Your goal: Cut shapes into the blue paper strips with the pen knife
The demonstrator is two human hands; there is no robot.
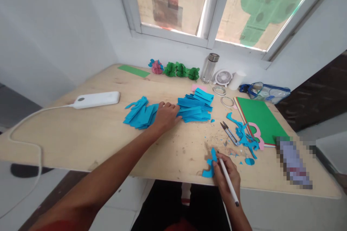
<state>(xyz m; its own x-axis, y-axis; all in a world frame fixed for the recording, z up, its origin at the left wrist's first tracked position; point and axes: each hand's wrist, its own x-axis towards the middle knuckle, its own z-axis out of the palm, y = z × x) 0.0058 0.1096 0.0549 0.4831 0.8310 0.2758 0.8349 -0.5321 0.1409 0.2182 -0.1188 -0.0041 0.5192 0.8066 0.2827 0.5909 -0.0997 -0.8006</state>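
My left hand [167,116] is on the table between two blue paper heaps. Its fingers curl down onto blue paper, and their tips are partly hidden. To its left lies a loose heap of folded blue paper [140,115]; on its right is a stack of blue paper strips [195,108]. Near the front edge, my right hand [228,175] holds a white pen [228,178] with a dark end pointing toward me. The same hand pinches a wavy-edged blue paper cutout [208,169]. Thread snips [230,133] lie beside curled blue paper scraps [245,135].
Green sheets [262,119] and a pink paper cutout [256,135] lie at right, near a blurred-out object [294,162]. Along the back stand green paper shapes [181,70], a glass bottle [210,68] and a small fan [223,77]. A white corded device [97,100] lies left.
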